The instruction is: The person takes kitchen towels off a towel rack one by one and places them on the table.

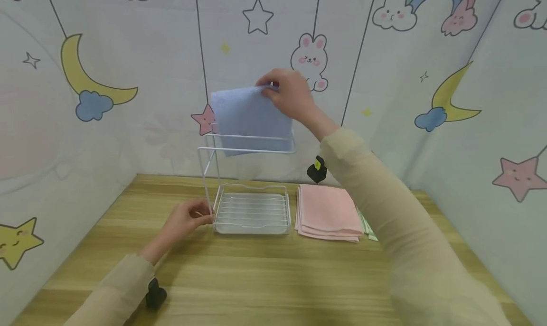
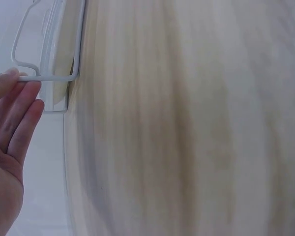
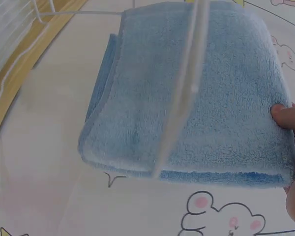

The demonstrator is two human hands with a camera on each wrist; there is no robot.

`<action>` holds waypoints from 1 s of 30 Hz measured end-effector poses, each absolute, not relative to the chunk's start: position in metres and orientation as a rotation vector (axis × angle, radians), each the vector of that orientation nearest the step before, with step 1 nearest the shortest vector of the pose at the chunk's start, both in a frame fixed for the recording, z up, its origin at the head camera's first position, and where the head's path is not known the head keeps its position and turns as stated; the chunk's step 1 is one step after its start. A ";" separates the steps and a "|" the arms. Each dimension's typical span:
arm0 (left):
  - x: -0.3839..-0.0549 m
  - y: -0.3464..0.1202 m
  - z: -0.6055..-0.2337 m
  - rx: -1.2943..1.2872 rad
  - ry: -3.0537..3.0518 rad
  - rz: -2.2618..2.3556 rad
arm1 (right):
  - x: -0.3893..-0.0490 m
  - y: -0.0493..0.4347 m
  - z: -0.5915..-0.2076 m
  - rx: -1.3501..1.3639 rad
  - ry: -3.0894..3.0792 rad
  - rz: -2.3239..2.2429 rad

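Observation:
My right hand (image 1: 290, 93) pinches the top edge of a folded light blue towel (image 1: 252, 110). The towel hangs upright at the top of a white wire rack (image 1: 245, 150), behind its front bars. In the right wrist view the towel's fuzzy folded layers (image 3: 137, 98) fill the middle, with a blurred bar crossing in front. At the rack's lower left corner, my left hand (image 1: 185, 221) pinches the wire frame between thumb and fingers. The left wrist view shows these fingers on the white wire (image 2: 49, 78). A pale tray (image 1: 252, 228) forms the rack's base.
Folded pink towels (image 1: 326, 209) lie stacked just right of the rack, with a green cloth (image 1: 368, 226) partly hidden behind them. The wooden table (image 1: 256, 283) meets a cartoon-printed backdrop (image 1: 162, 145) close behind the rack. Dark devices (image 1: 155, 295) are attached at the wrists.

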State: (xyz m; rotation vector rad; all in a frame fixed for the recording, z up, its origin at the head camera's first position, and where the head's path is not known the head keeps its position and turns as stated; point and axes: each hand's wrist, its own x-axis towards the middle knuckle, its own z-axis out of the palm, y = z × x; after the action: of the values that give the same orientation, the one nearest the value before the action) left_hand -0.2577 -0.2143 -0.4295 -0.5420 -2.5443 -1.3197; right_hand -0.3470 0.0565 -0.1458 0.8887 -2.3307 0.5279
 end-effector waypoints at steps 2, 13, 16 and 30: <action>-0.257 -0.215 -0.429 -0.554 -2.536 -1.326 | -0.345 0.058 -0.131 0.852 -2.327 0.536; -0.255 -0.217 -0.426 -0.551 -2.519 -1.358 | -0.324 0.075 -0.065 0.696 -2.239 0.492; -0.257 -0.218 -0.427 -0.549 -2.526 -1.344 | -0.321 0.087 -0.055 0.647 -2.209 0.475; -0.254 -0.218 -0.424 -0.532 -2.545 -1.325 | -0.298 0.179 -0.064 0.446 -2.253 0.487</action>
State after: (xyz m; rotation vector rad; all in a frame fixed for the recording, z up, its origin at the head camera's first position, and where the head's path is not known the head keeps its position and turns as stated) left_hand -0.2540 -0.2184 -0.4244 -0.5323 -2.5449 -1.3255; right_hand -0.2981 0.1795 -0.0641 0.4462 -2.2529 0.4875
